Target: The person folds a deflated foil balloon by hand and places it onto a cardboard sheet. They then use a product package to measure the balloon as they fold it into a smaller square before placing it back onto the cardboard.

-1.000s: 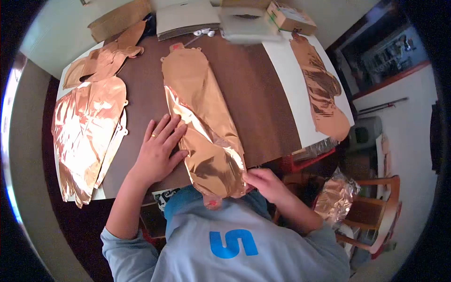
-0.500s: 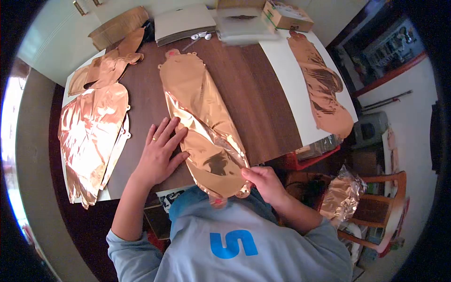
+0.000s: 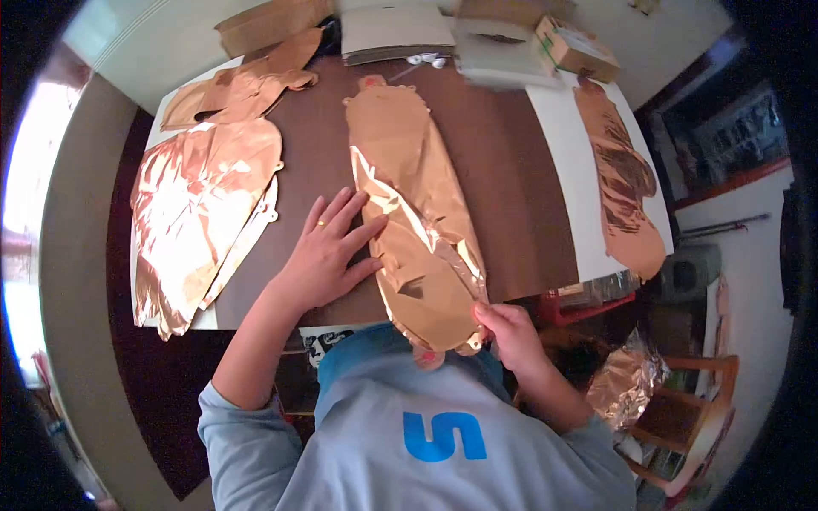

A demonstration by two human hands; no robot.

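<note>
A flat, copper-gold foil balloon [image 3: 413, 170] lies lengthwise on the dark tabletop, its near end reaching over the front edge toward my shirt. A crease with raised, shiny folds runs slantwise across it, and small tabs stick out at its rim. My left hand [image 3: 328, 251] rests with fingers spread, the fingertips on the balloon's left edge and the palm on the table. Between the thumb and fingers of my right hand [image 3: 509, 334] is the balloon's lower right edge. The fingers beneath the foil are partly hidden.
More flat foil balloons [image 3: 200, 196] lie in a pile at left, and another foil balloon [image 3: 618, 175] lies on the white strip at right. Cardboard sheets [image 3: 396, 32], white earphones [image 3: 426, 60] and a small box [image 3: 578, 51] stand at the back. A wooden chair [image 3: 694, 409] holds wrapped foil [image 3: 629, 383].
The view has shifted, so the table appears farther right and higher. Both hands keep their places on the balloon; the foil near the right hand looks slightly flatter.
</note>
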